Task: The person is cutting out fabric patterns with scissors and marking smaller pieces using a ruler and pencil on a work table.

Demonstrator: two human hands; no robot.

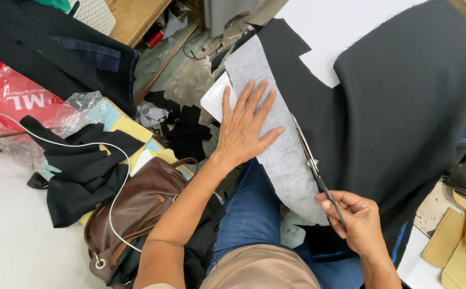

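— Right by the scissors (313, 166), what do you see?

— Closest to the person, the right hand (356, 222) is curled tight around the scissor handles. The blades run along the right edge of the grey paper shape (275, 134), which lies on the black cloth (399, 107).

— And the other hand?

— Left of the scissors, the left hand (246, 126) lies flat and wide open on the grey shape. It holds nothing, just presses down.

— What could go wrong?

— I think the shape could slide if that hand lifts, and the cut would go crooked. Those fingertips are near the blades too.

— Is there room?

— Beyond the scissors, the cloth goes on. A brown bag (136, 214) sits far to the left.
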